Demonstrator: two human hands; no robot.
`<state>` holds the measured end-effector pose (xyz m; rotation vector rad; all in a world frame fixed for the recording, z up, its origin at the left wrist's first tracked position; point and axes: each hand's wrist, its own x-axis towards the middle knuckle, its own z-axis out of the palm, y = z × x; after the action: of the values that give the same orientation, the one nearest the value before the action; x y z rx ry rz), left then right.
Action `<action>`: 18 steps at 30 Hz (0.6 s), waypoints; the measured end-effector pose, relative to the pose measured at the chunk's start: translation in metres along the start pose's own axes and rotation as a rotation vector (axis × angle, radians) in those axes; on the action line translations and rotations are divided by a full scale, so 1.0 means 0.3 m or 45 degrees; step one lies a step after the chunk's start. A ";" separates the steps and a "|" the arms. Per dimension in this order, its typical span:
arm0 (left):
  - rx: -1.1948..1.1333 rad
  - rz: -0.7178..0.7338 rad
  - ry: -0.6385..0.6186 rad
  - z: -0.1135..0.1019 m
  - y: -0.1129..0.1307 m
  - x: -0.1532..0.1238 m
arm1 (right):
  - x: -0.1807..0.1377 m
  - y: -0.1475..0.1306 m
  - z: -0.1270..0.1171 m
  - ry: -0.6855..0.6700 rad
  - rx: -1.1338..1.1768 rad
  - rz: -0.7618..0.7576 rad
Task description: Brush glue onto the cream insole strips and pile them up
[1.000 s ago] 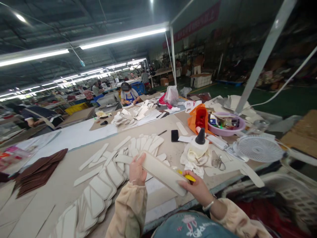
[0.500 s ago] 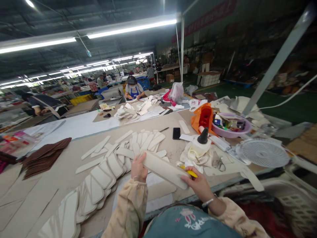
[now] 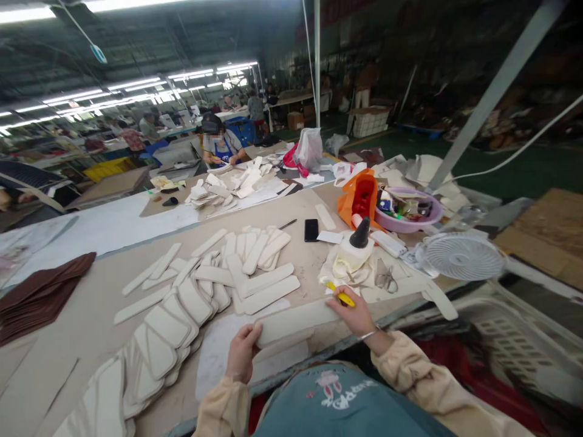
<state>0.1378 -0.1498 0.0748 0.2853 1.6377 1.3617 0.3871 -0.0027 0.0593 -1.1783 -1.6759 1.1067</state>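
While the left hand (image 3: 245,349) pinches the left end of a pale strip (image 3: 296,321), the right hand (image 3: 351,311) grips a yellow tool (image 3: 345,297) in its curled fingers, its thumb at the strip's right end. The strip runs alongside the near edge of the worktop (image 3: 109,273); whether it touches the surface I cannot tell. A white sheet (image 3: 217,349) lies by the near edge, just left of the left hand.

Just beyond the right hand, a crumpled cloth (image 3: 328,267) surrounds the base of a white bottle (image 3: 353,255) with a black nozzle, which stands between that hand and an orange bag (image 3: 347,207). Scissors (image 3: 386,280) lie to the right of the cloth, a phone (image 3: 311,230) to the left of the bottle. Toward the right end of the worktop are a purple basin (image 3: 406,227) of small items and, nearer the near right corner, a white fan (image 3: 464,256). Left of the strip, pale pieces (image 3: 161,325) overlap in a long spread reaching the near edge, with a brown stack (image 3: 52,294) at the far left. Past the far edge, a co-worker (image 3: 223,145) is behind another pale heap (image 3: 214,191).

Counted, there is one each of held strip, tool, bottle, phone, orange bag, basin and fan; two pieces lie side by side nearest the strip, and the others overlap too much to count.
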 end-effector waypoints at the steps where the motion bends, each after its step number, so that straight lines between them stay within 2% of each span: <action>1: 0.057 -0.048 -0.009 -0.012 -0.030 0.005 | 0.006 0.020 0.009 -0.010 -0.048 -0.008; 5: 0.282 -0.182 0.029 -0.049 -0.144 0.049 | 0.024 0.099 0.055 -0.068 -0.257 -0.083; 10: 0.402 -0.318 0.064 -0.086 -0.258 0.132 | 0.038 0.195 0.136 -0.167 -0.403 -0.293; 14: 0.489 -0.370 0.058 -0.107 -0.314 0.190 | 0.046 0.273 0.201 -0.233 -0.397 -0.351; 18: 0.625 -0.362 0.047 -0.119 -0.341 0.225 | 0.045 0.333 0.231 -0.248 -0.402 -0.393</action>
<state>0.1137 -0.1620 -0.0500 0.2983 1.9470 0.7463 0.3462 0.0144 -0.0548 -0.9755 -2.1597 0.8034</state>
